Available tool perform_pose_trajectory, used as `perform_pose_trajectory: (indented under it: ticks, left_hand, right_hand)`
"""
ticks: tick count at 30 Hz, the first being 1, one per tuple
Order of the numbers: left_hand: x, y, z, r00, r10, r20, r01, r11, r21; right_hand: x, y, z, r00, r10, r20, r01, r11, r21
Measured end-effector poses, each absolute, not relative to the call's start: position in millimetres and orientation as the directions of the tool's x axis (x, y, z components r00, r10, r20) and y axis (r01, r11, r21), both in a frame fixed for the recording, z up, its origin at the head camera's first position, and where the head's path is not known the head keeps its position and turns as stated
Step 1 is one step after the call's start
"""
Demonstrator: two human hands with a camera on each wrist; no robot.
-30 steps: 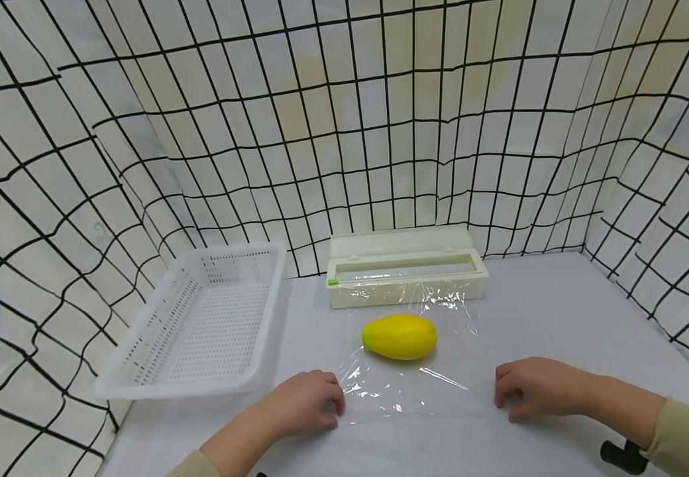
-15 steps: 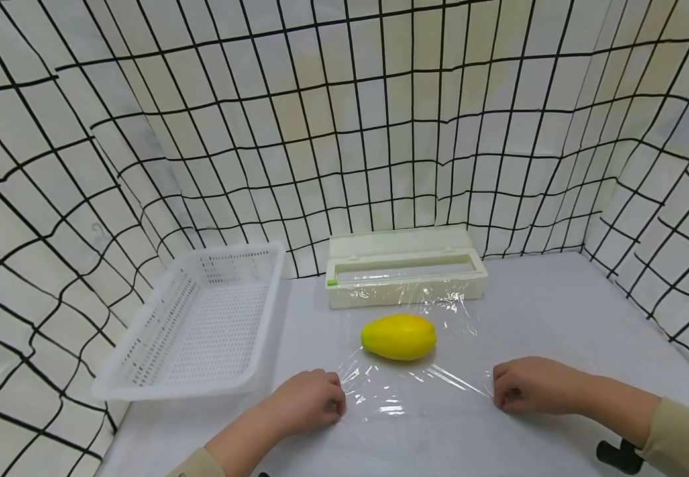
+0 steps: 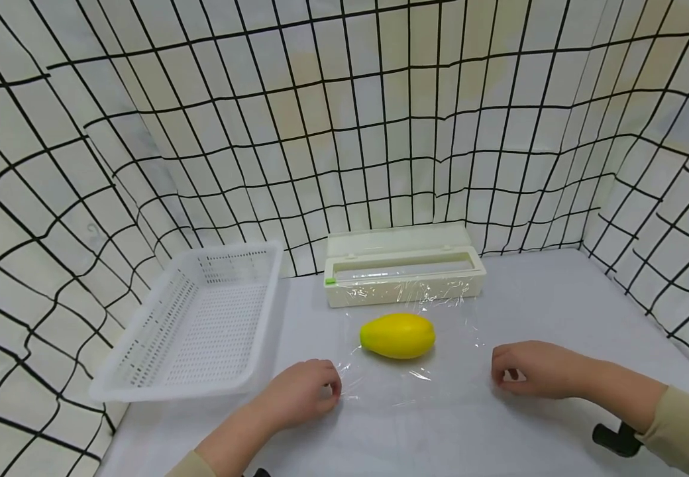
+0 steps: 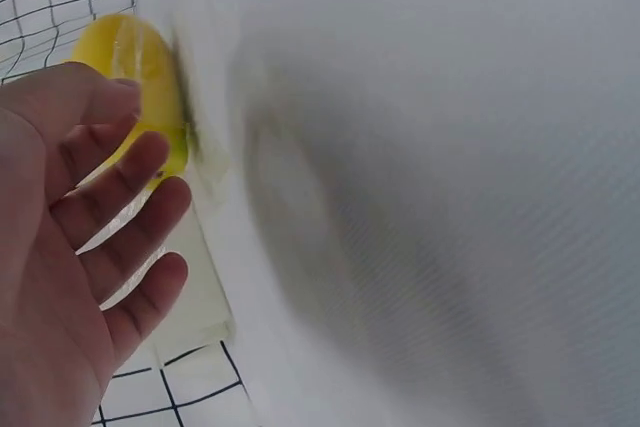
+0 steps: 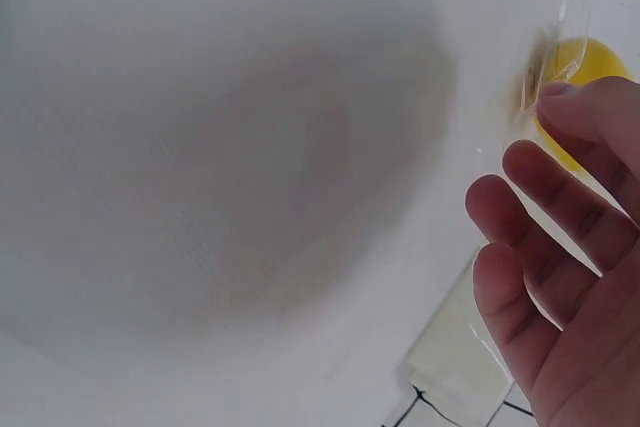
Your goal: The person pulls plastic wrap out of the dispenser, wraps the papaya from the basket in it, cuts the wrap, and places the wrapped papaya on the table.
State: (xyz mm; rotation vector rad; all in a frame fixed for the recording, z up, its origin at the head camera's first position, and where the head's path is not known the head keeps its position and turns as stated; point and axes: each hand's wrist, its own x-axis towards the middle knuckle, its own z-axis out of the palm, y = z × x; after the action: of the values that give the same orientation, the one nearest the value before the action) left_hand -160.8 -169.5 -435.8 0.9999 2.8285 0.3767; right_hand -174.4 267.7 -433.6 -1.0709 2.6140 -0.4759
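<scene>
The left hand (image 3: 299,394) has its thumb and index finger together, pinching the clear film (image 3: 419,375) at its near corner; the other three fingers are bent and spread a little apart, as the left wrist view shows. The right hand (image 3: 541,370) pinches the film's opposite near corner in the same way, its remaining fingers curved with gaps between them. The film's near edge runs between the two hands.

On the film lies a yellow fruit (image 3: 398,336), on its side, its narrow greenish end toward nine o'clock. Taking the fruit as the clock's centre in the head view, the left hand is at eight o'clock and the right hand between three and four, both apart from it.

At twelve o'clock is a pale box (image 3: 350,295) with its lid (image 3: 397,242) raised, a roll (image 3: 404,271) inside and film draped down its front. A white perforated basket (image 3: 219,324) sits at nine o'clock. At four o'clock a black object (image 3: 617,440) shows beside the right beige sleeve (image 3: 687,430). Beyond the white worktop (image 3: 559,291), black-gridded white walls (image 3: 368,132) rise from ten round to two o'clock.
</scene>
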Motion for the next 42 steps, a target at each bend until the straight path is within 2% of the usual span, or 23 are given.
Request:
perform_pose_trajectory:
  ticks: [13,25,36,42]
  left_hand:
    - [-172,-168,-428,-0.879,0.469,0.090,0.469,0.812,0.348]
    - [-187,-160,-419,-0.921,0.344,0.185,0.389,0.846,0.364]
    - [-210,-151,-416,-0.969,0.214,0.126,0.249,0.858,0.450]
    - [-218,-147,-423,-0.973,0.203,0.113,0.232,0.860,0.454]
  right_hand:
    - [-193,277,-413,-0.734,-0.677,-0.058,-0.607,0.692,-0.391]
    - [-218,283,-392,-0.792,-0.611,-0.012,-0.549,0.720,-0.425]
    - [-246,276,-385,-0.846,-0.533,-0.022,-0.457,0.745,-0.486]
    - [-252,275,-393,-0.866,-0.497,-0.051,-0.407,0.761,-0.506]
